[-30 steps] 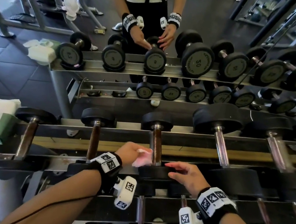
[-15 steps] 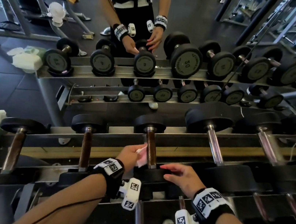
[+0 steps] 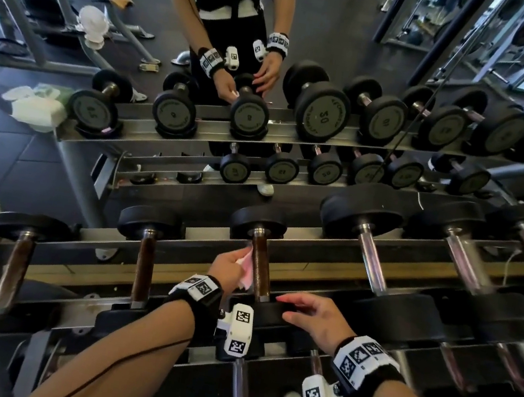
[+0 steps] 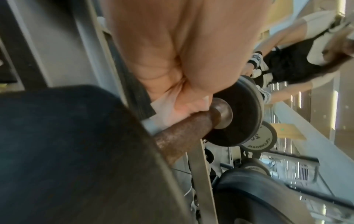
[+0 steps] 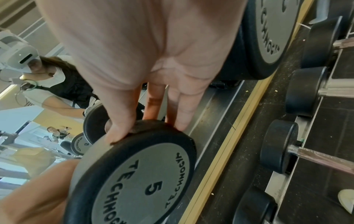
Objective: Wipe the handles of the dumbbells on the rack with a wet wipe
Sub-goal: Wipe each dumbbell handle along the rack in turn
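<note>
Head view looks down on the rack (image 3: 176, 263); wrist views close, sharing it.

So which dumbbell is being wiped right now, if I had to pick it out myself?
Start at the near rack, top row, and count from the left end: it is the third dumbbell. Its handle is rusty brown, unlike the shiny ones further right, the left hand presses a pale wipe against it, and the right hand rests on its near end.
</note>
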`<state>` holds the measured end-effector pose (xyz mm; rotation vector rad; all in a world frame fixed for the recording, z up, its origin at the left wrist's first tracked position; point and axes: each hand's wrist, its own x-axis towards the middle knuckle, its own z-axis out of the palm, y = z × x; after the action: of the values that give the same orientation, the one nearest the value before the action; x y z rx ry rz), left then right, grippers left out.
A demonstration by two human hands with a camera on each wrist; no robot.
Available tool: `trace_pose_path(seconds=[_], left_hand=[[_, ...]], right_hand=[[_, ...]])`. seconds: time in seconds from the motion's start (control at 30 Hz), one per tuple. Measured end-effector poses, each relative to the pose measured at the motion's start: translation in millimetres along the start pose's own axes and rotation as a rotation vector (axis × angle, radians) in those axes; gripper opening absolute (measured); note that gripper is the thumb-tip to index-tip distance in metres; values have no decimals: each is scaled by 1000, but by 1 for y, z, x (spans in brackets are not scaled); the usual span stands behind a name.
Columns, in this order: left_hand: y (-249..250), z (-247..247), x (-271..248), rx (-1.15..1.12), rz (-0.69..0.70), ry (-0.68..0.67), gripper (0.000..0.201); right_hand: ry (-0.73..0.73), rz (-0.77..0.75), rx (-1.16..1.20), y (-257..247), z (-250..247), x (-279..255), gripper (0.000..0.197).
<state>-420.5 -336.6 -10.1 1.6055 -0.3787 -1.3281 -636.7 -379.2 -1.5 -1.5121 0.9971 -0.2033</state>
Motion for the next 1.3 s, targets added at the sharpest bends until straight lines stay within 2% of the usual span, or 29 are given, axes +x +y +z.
trace_pose_path(seconds=[0.1,0.27,0.37,0.43,0.53,0.67,0.8,0.9,0.97,1.03,1.13,1.3], left_hand=[[-6,-6,-12,64,-45,-98,51],[1,-29,-35,96,-191,-295,38],[7,-31,-32,14,-141,-208,34],[5,-16,-27,-44,-88,-121,29],[-7,7,-25,-61,-37,-64,27],[-11,2,-37,28,-49,-147,25],[2,-11,-55,268,5,-200,19],[11,-10,-59,93,16,-179,23],[20,3,-58,-7,81,-121,22],[29,28,-54,-70,135,-76,23],[38,72,-47,-156,124,-71,22],[47,163,-41,-77,201,-17,10]], right_hand=[[0,-5,25,0,0,-1,31],[-6,16,-7,1,-1,0,31],[-6,22,-16,-2,-2,1,30],[-4,17,-56,-6,-1,0,29],[1,16,-103,-12,1,-1,27],[0,23,-130,-17,1,-4,26],[-23,22,-191,-21,-3,-1,26],[-100,18,-271,-31,-11,3,26],[-131,-24,-289,-40,-27,5,26],[-94,-116,-422,-49,-55,4,28],[-65,-212,-402,-56,-96,-6,31],[-33,-339,-516,-42,-179,-21,27]])
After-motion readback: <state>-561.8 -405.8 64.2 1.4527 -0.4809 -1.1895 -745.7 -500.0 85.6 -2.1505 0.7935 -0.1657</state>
